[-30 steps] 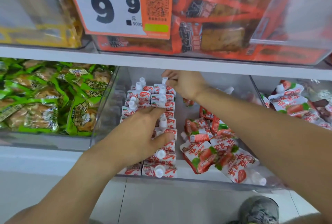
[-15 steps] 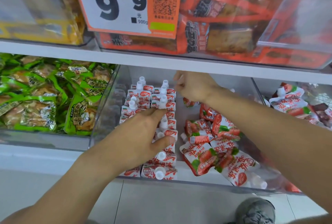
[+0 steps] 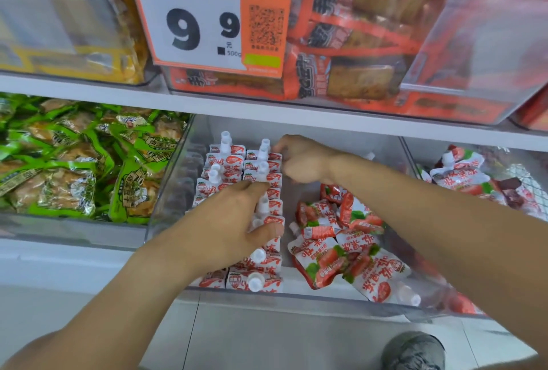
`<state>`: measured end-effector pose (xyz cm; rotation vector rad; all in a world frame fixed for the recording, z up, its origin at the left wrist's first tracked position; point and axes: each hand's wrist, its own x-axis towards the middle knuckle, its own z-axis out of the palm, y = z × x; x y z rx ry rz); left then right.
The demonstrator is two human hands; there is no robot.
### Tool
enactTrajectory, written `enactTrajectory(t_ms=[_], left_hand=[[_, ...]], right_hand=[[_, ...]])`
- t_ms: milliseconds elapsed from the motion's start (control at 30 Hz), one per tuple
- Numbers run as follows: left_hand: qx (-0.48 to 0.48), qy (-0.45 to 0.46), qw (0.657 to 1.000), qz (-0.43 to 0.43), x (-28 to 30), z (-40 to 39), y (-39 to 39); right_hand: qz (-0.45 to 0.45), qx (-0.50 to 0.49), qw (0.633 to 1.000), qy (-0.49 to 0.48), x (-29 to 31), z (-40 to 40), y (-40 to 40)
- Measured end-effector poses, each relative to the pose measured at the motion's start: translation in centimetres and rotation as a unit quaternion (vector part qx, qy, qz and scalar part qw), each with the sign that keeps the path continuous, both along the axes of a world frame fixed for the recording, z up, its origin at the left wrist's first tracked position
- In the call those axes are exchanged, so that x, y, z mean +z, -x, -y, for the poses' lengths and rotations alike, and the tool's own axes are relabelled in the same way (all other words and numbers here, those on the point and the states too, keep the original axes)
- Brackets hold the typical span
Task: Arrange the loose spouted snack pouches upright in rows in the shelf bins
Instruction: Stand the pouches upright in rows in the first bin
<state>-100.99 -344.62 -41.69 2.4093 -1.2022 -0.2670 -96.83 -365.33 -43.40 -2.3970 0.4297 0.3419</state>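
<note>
Risk: the standing pouches are soft and lean on one another, so a sideways nudge from either hand, or letting go too soon, would likely tip a row into the open gap on its right; the loose pouches heaped there could also slide toward the clear bin front. Left hand: fingers spread flat over the near part of the two rows, pressing, thumb against the right row. Right hand: curled at the far end of the right row; whether it pinches a pouch cannot be told. Item: small white-and-red pouches with strawberry print and white screw spouts, upright at left of the bin, flat and jumbled at right.
</note>
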Motion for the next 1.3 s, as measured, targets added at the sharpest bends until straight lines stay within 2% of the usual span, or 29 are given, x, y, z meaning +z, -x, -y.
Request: enactTrajectory(t_ms=[133, 233, 367, 400, 433, 533, 600, 700, 767, 867, 1000, 1200, 1300], left_hand=[[-0.002, 0.001, 1.000, -0.004, -0.1, -0.5, 0.2], [-0.004, -0.021, 1.000, 0.005, -0.3, -0.5, -0.1], [0.003, -0.041, 0.999, 0.007, -0.2, -0.1, -0.4], [0.004, -0.041, 0.999, 0.004, -0.2, -0.2, -0.4], [0.005, -0.037, 0.999, 0.004, -0.2, -0.3, -0.3], [0.006, -0.008, 0.999, 0.033, -0.1, -0.5, 0.4], [-0.001, 0.019, 0.999, 0.047, 0.3, -0.3, 1.1], [-0.039, 0.043, 0.997, 0.048, 1.3, 1.1, 2.4], [-0.079, 0.009, 0.995, 0.056, 1.6, 2.9, 3.1], [-0.121, -0.074, 0.988, 0.053, 0.8, 6.2, 3.5], [-0.138, -0.180, 0.973, 0.038, -1.8, 8.9, 3.0], [-0.129, -0.220, 0.967, 0.025, -3.0, 8.7, 1.4], [-0.130, -0.276, 0.952, 0.032, -3.2, 9.0, 1.1]], right_hand=[[-0.025, -0.043, 0.999, 0.000, -1.4, -1.6, 0.5], [-0.073, 0.000, 0.997, 0.012, -1.3, -2.0, 1.4], [-0.104, 0.016, 0.981, -0.162, 0.6, -0.8, 3.5], [-0.088, 0.016, 0.980, -0.177, 1.3, -0.4, 4.1], [-0.064, 0.026, 0.984, -0.163, 2.3, 0.1, 4.8], [0.001, 0.097, 0.995, -0.039, 5.9, 1.2, 8.6], [-0.005, 0.151, 0.988, 0.038, 7.3, 1.6, 12.3], [-0.050, 0.222, 0.953, 0.199, 7.1, 1.8, 17.2], [-0.065, 0.235, 0.928, 0.282, 6.3, 1.7, 19.0], [-0.022, 0.246, 0.891, 0.380, 4.8, 1.3, 19.6], [0.010, 0.256, 0.881, 0.397, 4.2, 1.6, 19.7], [0.013, 0.275, 0.880, 0.387, 4.3, 2.3, 19.4], [-0.014, 0.254, 0.884, 0.393, 4.3, 1.9, 18.9]])
